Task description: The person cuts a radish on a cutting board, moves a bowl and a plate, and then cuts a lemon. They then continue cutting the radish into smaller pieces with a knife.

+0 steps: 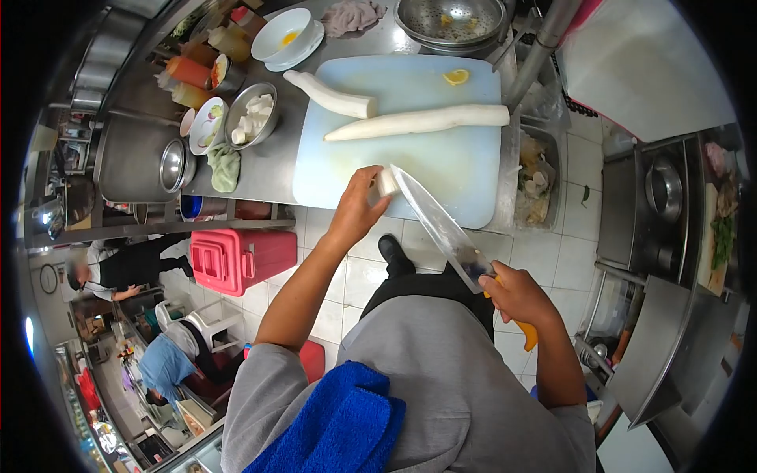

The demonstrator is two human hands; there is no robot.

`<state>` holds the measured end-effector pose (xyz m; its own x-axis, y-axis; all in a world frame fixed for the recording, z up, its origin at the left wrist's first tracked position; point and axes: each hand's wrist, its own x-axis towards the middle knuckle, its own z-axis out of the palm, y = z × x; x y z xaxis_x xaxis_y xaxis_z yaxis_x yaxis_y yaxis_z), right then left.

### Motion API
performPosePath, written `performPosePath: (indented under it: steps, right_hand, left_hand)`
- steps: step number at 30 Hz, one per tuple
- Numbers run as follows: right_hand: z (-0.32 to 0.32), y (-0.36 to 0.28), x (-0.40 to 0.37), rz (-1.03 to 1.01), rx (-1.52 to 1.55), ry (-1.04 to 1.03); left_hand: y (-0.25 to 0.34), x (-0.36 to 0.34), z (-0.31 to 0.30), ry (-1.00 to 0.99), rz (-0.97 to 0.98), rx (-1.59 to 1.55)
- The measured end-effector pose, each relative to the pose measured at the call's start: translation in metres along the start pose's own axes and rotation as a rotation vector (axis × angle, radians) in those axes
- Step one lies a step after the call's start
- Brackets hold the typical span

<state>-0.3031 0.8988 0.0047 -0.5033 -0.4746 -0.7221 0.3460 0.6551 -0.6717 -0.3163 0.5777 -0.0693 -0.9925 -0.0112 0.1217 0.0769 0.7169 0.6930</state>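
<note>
My right hand point(518, 296) is wrapped round the yellow handle of a large kitchen knife point(435, 222). The blade points up and to the left, its tip end against a short white piece of daikon point(386, 182). That piece is pinched between the fingers and thumb of my left hand point(355, 209), near the board's front edge. Beyond it, on the pale blue cutting board point(465, 193), lie a long peeled daikon point(426, 123) and a shorter curved one point(331, 95). A lemon wedge point(456, 76) sits at the board's far right.
Left of the board stands a steel bowl of white chunks point(254, 116), beside a green cloth point(224, 167). A white bowl point(281, 38) and a colander point(449, 20) are at the back. To the right is a scrap bin point(544, 181). Two people point(169, 363) are off to the left.
</note>
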Motion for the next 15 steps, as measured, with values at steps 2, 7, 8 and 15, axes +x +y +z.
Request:
performPosePath:
  steps: [2, 7, 8, 15]
  right_hand:
    - [-0.006, 0.000, -0.002, 0.026, -0.031, -0.038]
    - [-0.009, 0.004, 0.001, 0.041, -0.048, -0.064]
    - [-0.009, 0.004, 0.002, 0.030, -0.042, -0.062]
    - [-0.002, -0.007, 0.006, 0.023, -0.047, -0.009]
  left_hand:
    - [-0.005, -0.001, 0.003, 0.031, -0.012, -0.056]
    - [-0.005, -0.003, 0.005, 0.044, -0.013, -0.043]
    - [-0.005, -0.003, 0.006, 0.051, -0.006, -0.043]
    - [-0.003, -0.002, 0.005, 0.057, -0.009, -0.040]
